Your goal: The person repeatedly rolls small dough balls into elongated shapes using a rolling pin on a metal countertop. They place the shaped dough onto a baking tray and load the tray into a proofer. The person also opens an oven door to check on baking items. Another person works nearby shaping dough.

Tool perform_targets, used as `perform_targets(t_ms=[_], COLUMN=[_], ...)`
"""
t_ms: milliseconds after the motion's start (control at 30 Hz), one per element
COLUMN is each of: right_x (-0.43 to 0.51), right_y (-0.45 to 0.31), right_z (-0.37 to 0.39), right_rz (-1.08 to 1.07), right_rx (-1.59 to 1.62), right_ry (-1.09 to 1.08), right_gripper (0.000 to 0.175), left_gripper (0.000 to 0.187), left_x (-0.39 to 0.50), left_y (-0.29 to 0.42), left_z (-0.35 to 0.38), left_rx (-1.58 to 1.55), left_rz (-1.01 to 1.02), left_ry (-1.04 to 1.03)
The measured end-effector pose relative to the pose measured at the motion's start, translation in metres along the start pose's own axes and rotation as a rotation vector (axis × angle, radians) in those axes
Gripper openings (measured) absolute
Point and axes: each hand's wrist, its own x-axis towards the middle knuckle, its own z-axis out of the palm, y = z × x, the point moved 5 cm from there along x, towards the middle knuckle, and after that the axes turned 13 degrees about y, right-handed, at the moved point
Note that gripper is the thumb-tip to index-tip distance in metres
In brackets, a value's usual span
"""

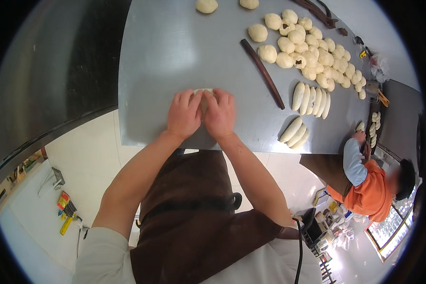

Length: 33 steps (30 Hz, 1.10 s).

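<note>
My left hand (184,113) and my right hand (220,115) are close together on the metal worktable (152,81), fingers curled over a piece of dough (203,89). Only a pale far edge of that dough shows clearly; the fingers hide most of it. A dark wooden rolling pin (263,74) lies at a slant to the right of my hands. Beyond it, on the same surface, six elongated dough rolls (306,99) sit side by side, with three more (294,134) nearer the front edge.
A large heap of round dough balls (310,56) spreads over the back right; two show dark filling. Single balls (206,6) lie at the far side. At the right end, a co-worker in orange (369,191) handles dough beside a tray of shaped pieces (375,129).
</note>
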Motion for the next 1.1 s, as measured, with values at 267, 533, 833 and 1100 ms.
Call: perform_targets(t_ms=[267, 533, 833, 1100], right_x=[-0.028, -0.031, 0.006, 0.025], right_y=[0.001, -0.019, -0.044, -0.033], right_z=[-0.010, -0.035, 0.002, 0.026], right_rz=[-0.145, -0.155, 0.028, -0.107], right_rx=[0.041, 0.094, -0.071, -0.024], right_ry=[0.007, -0.152, -0.128, -0.119], right_gripper=[0.040, 0.041, 0.034, 0.059], left_gripper=[0.049, 0.048, 0.060, 0.066], left_x=[-0.041, -0.069, -0.084, -0.134], left_y=[0.015, 0.008, 0.010, -0.058], left_z=[-0.007, -0.011, -0.031, -0.103], left_rx=[-0.027, -0.075, -0.069, 0.061], left_rz=[0.184, 0.199, 0.231, 0.158], left_ry=[-0.069, -0.222, -0.401, -0.491])
